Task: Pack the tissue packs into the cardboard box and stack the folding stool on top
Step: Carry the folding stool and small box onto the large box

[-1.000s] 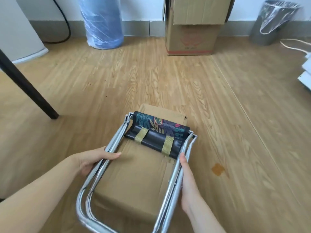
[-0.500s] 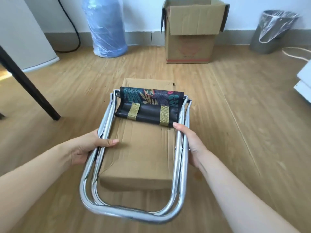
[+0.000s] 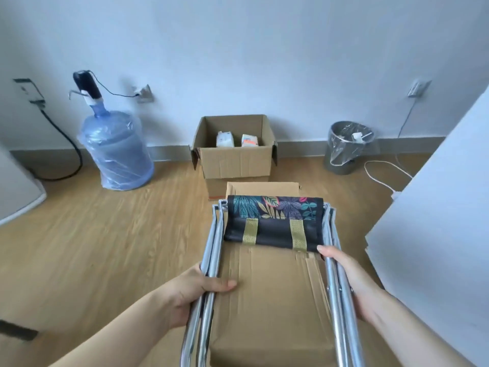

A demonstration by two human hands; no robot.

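The left hand (image 3: 194, 292) is wrapped around the left chrome tubes of the folded metal stool with leaf-print fabric seat (image 3: 274, 226), thumb on top. The right hand (image 3: 349, 279) clasps the right tubes. The stool lies flat on a closed brown cardboard box (image 3: 267, 298). Beyond, against the wall, an open cardboard box (image 3: 235, 161) holds two white tissue packs (image 3: 225, 139).

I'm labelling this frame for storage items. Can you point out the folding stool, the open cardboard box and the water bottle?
folding stool (image 3: 274, 225): head view, on the black fabric seat.
open cardboard box (image 3: 235, 160): head view, on its front wall.
water bottle (image 3: 116, 152): head view, on its wrapped body.
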